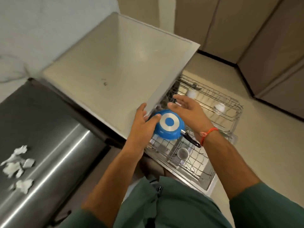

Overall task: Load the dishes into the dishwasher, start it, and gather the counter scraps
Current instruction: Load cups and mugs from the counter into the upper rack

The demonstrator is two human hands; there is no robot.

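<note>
— Now then, where's the pan?
— Upside down over the dishwasher rack [212,111], blue saucepan [169,125] with a silver ring on its base, black handle [191,139] pointing toward the near right. Sitting at the rack's left end, right against the counter [115,66] edge.
— Left hand [143,127]?
— Gripping the saucepan's left side, fingers [141,109] curled over its far rim, thumb lying on the base.
— And the right hand [187,109]?
— Hovering just above the saucepan, palm turned left, fingers [180,97] straight and spread, holding nothing. Orange thread bracelet [208,131] at the wrist.
— Anything else in the rack?
— Two white cups [219,107] toward the far side, well apart from the saucepan. One steel cup [182,153] upright in the nearer wire basket below, just beside the handle's tip.
— Scraps?
— White torn paper scraps [17,165] scattered on the stainless steel surface [54,145] at far left, well away from both hands.
— Clothing?
— Green sleeves [269,206] on both arms.
</note>
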